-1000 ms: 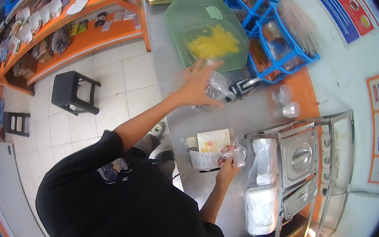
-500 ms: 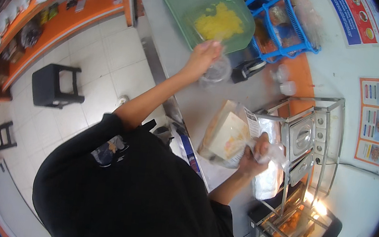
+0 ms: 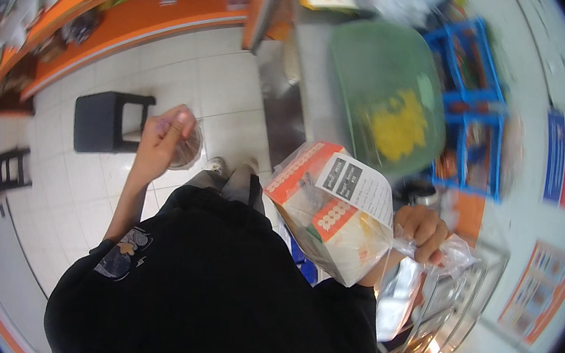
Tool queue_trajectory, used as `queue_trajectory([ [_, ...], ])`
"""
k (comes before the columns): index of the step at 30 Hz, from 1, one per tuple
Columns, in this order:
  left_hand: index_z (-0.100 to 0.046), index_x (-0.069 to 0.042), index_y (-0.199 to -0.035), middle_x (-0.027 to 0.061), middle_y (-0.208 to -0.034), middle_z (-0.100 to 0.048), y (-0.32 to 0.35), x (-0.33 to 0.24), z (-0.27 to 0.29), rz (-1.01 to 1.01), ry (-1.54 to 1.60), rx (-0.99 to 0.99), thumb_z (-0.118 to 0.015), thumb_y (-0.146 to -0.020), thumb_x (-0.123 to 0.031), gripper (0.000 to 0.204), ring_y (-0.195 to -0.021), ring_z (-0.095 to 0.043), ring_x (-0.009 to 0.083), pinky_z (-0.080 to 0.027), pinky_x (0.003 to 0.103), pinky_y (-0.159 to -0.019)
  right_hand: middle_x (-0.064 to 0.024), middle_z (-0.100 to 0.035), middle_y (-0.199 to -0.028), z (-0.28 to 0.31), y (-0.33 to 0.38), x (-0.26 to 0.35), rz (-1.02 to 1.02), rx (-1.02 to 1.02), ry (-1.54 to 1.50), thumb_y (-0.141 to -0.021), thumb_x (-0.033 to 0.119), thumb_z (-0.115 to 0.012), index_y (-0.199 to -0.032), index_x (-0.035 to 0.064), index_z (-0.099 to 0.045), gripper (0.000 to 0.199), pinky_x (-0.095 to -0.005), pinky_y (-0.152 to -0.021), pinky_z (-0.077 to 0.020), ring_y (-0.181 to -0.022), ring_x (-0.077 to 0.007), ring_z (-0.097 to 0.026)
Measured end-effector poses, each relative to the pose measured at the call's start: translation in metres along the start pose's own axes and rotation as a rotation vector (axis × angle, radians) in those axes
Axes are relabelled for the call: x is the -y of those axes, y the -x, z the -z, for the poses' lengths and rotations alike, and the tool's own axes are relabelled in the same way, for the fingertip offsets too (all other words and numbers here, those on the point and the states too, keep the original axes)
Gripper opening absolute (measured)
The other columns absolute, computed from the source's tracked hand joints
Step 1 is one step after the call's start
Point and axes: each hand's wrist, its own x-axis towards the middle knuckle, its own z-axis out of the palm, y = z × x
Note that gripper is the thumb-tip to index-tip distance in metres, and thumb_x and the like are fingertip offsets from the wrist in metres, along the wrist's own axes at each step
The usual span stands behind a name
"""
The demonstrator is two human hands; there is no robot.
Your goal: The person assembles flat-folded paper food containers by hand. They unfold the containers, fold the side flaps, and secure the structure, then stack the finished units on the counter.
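Bagged box (image 3: 331,214) is held up before the black shirt (image 3: 226,289), its gathered plastic neck (image 3: 402,245) clenched in the right hand (image 3: 421,232) by curled fingers, while the left hand (image 3: 165,135) pinches a clear plastic item (image 3: 189,151) with closed fingers.

Between our left hand (image 3: 169,136), with its clear container (image 3: 190,150), and the bagged box (image 3: 334,211) in our right hand (image 3: 424,230), we see a gap over the floor tiles (image 3: 230,85). The bagged box blocks our right hand's way leftward; beyond it stand the green tub (image 3: 387,69) and blue baskets (image 3: 461,100), and to its lower right the metal rack (image 3: 481,278). A black stool (image 3: 97,122) lies left of our left hand, how near we cannot tell.
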Motion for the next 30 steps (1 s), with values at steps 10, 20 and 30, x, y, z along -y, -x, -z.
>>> queue_trajectory([
  [10, -0.043, -0.01, -0.075, -0.0045, -0.068, -0.033, -0.065, 0.001, 0.109, -0.047, 0.055, -0.618, -0.041, -0.103, -0.03, 0.034, -0.063, -0.027, 0.0075, -0.027, 0.023, -0.062, -0.0013, -0.043, -0.057, 0.13, -0.2, -0.12, -0.084, 0.407, -0.351, -0.095, 0.019, -0.058, -0.059, -0.0016, -0.06, 0.041, -0.0227, -0.034, -0.0234, -0.035, -0.0058, -0.036],
  [20, -0.044, -0.009, -0.074, -0.0037, -0.065, -0.031, -0.175, -0.03, 0.181, -0.167, 0.116, -1.023, -0.044, -0.101, -0.027, 0.033, -0.062, -0.028, 0.0091, -0.033, 0.025, -0.067, -0.0011, -0.042, -0.056, 0.236, -0.358, -0.206, -0.131, 0.692, -0.526, -0.096, 0.021, -0.057, -0.062, -0.0024, -0.061, 0.042, -0.022, -0.035, -0.026, -0.036, -0.0058, -0.037],
  [30, -0.042, -0.007, -0.074, -0.0022, -0.069, -0.032, -0.24, -0.042, 0.283, -0.447, 0.049, -0.99, -0.042, -0.102, -0.02, 0.03, -0.061, -0.026, 0.0093, -0.031, 0.027, -0.065, 0.0012, -0.041, -0.057, 0.27, -0.435, -0.297, -0.057, 0.703, -0.526, -0.096, 0.023, -0.057, -0.06, 0.0005, -0.061, 0.042, -0.0204, -0.035, -0.025, -0.037, -0.0043, -0.035],
])
